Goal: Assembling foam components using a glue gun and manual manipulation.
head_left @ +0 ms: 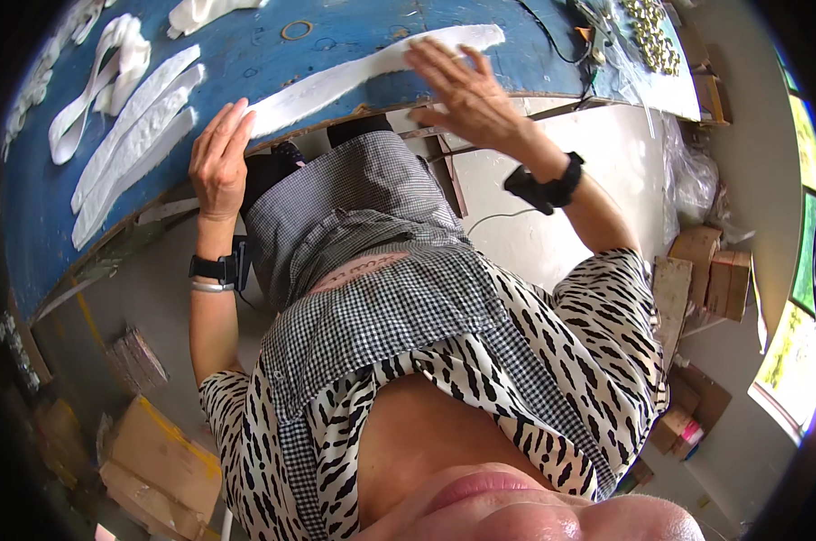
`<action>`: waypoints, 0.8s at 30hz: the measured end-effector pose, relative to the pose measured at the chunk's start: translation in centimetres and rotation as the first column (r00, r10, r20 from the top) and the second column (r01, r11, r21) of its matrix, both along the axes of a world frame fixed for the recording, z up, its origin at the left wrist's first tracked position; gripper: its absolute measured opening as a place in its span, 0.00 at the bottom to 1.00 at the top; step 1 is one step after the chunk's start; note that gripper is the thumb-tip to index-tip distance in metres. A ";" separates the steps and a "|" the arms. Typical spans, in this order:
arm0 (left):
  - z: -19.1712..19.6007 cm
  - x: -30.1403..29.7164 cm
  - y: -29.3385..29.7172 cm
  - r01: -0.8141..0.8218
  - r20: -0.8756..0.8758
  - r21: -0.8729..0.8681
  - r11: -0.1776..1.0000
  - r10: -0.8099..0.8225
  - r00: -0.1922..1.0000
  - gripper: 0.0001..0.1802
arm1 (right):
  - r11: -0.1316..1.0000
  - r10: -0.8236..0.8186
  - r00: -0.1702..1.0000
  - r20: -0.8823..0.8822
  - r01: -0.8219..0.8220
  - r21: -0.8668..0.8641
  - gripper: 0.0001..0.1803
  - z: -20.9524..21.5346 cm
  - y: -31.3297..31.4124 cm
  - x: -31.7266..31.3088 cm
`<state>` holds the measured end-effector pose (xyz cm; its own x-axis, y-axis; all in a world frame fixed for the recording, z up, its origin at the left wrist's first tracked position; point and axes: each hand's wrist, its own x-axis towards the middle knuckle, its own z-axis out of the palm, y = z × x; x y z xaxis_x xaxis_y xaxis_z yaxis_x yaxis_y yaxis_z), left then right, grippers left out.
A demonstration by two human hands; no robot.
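A long white fabric strip (336,84) lies along the near edge of the blue table, bowed slightly by the lens. My left hand (220,158) is at its left end, fingers stretched out and close together, their tips touching the strip. Toward the other end, my right hand (466,97) rests palm down over the strip with fingers extended and thumb apart. The strip's right tip shows beyond those fingers. To the left of my left hand, several similar white strips (135,149) lie side by side.
On the blue table (236,59) are a looped white band (124,56), another white cloth piece (211,11) and a tan ring (296,31). Gold-coloured metal pieces (651,36), tools and a dark cable (552,41) crowd the right end. Cardboard boxes (160,464) stand on the floor.
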<state>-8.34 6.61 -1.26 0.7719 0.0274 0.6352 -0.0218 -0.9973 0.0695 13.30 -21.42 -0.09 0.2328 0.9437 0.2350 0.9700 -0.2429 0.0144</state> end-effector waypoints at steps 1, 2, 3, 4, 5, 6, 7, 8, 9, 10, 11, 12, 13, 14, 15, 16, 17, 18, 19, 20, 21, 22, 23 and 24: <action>0.0 0.0 0.0 -0.006 -0.004 -0.014 1.000 0.006 1.000 0.15 | 1.000 -0.012 0.997 -0.081 0.012 0.001 0.43 -0.5 0.8 -0.7; 0.1 0.1 -0.1 -0.015 -0.024 -0.031 0.999 0.014 1.000 0.15 | 1.000 -0.003 0.989 -0.149 0.007 0.024 0.44 -0.8 1.3 -1.2; 0.0 0.1 -0.1 -0.012 -0.028 -0.041 0.999 0.011 1.000 0.15 | 0.999 -0.013 0.989 -0.150 0.018 0.028 0.44 -1.0 1.4 -1.4; 0.1 0.1 -0.2 -0.003 -0.019 -0.034 0.999 0.003 1.000 0.15 | 0.999 -0.040 0.995 -0.087 0.043 0.034 0.44 -1.2 1.4 -1.5; 0.0 0.1 -0.1 0.002 -0.026 -0.037 0.999 -0.003 1.000 0.15 | 0.996 -0.082 0.997 -0.014 0.082 0.022 0.44 -1.4 1.4 -1.5; 0.0 0.2 -0.2 -0.004 -0.064 -0.042 0.999 0.002 0.998 0.15 | 0.997 -0.066 0.997 -0.028 0.067 0.039 0.44 -1.4 1.0 -1.3; -0.1 0.1 -0.1 0.006 -0.037 -0.042 0.999 -0.008 0.999 0.15 | 0.993 -0.108 0.994 -0.017 0.108 0.042 0.44 -1.5 0.8 -1.2; -0.2 0.1 -0.2 0.011 -0.042 -0.045 0.999 -0.012 0.999 0.15 | 0.988 -0.147 0.989 -0.002 0.147 0.054 0.44 -1.5 0.4 -1.0; -0.2 0.1 -0.2 0.007 -0.069 -0.053 0.999 -0.011 0.998 0.15 | 0.985 -0.167 0.986 0.006 0.167 0.051 0.45 -1.5 0.2 -0.8; -0.3 0.2 -0.1 0.018 -0.049 -0.053 0.998 -0.020 0.999 0.15 | 0.984 -0.170 0.986 0.005 0.169 0.048 0.45 -1.6 -0.1 -0.5; -0.3 0.2 -0.2 0.022 -0.042 -0.059 0.998 -0.025 0.999 0.15 | 0.975 -0.220 0.975 0.016 0.219 0.047 0.45 -1.6 -0.4 -0.1; -0.4 0.2 -0.1 0.024 -0.041 -0.072 0.997 -0.027 0.999 0.15 | 0.962 -0.270 0.963 0.029 0.268 0.047 0.44 -1.8 -0.6 0.2; -0.3 0.2 -0.3 0.027 -0.036 -0.066 0.997 -0.030 0.999 0.15 | 0.950 -0.311 0.949 0.049 0.309 0.042 0.45 -1.7 -1.1 0.8; -0.3 0.2 -0.2 0.033 -0.033 -0.062 0.998 -0.035 0.999 0.15 | 0.954 -0.297 0.954 0.040 0.295 0.045 0.45 -1.8 -1.3 1.3; -0.2 0.3 -0.3 0.029 -0.056 -0.062 0.998 -0.032 0.998 0.14 | 0.943 -0.330 0.943 0.049 0.327 0.053 0.45 -1.8 -1.7 1.8; -0.1 0.3 -0.3 0.038 -0.034 -0.057 0.998 -0.040 0.999 0.14 | 0.926 -0.377 0.924 0.067 0.375 0.042 0.45 -1.9 -1.9 2.2; 0.0 0.3 -0.3 0.037 -0.042 -0.059 0.998 -0.039 0.998 0.14 | 0.925 -0.380 0.921 0.080 0.376 0.060 0.45 -2.0 -2.2 2.7; 0.1 0.3 -0.4 0.028 -0.065 -0.068 0.997 -0.033 0.997 0.14 | 0.929 -0.366 0.928 0.066 0.360 0.089 0.45 -2.2 -2.4 3.0; 0.1 0.3 -0.4 0.034 -0.053 -0.061 0.998 -0.037 0.998 0.14 | 0.921 -0.382 0.922 0.064 0.374 0.108 0.44 -2.4 -2.6 3.3; 0.1 0.3 -0.5 0.033 -0.056 -0.057 0.998 -0.036 0.998 0.14 | 0.914 -0.395 0.916 0.076 0.383 0.137 0.43 -2.5 -2.9 3.6; 0.1 0.3 -0.4 0.020 -0.086 -0.056 0.998 -0.025 0.996 0.14 | 0.906 -0.401 0.914 0.059 0.387 0.169 0.42 -2.6 -3.0 3.8; 0.1 0.3 -0.5 0.028 -0.058 -0.048 0.998 -0.031 0.998 0.14 | 0.908 -0.403 0.914 0.046 0.393 0.142 0.42 -2.6 -3.1 4.0; 0.1 0.3 -0.4 0.030 -0.056 -0.050 0.998 -0.033 0.998 0.14 | 0.901 -0.421 0.905 0.059 0.411 0.138 0.42 -2.6 -3.2 4.2; 0.2 0.3 -0.4 0.025 -0.070 -0.054 0.998 -0.029 0.997 0.14 | 0.894 -0.436 0.896 0.084 0.420 0.152 0.42 -2.4 -3.3 4.5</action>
<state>-8.03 6.23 -1.09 0.8159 0.0386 0.5769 -0.0414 -0.9913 0.1248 17.75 -24.70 -2.49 0.5722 0.7188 0.3948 0.7651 -0.6412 0.0585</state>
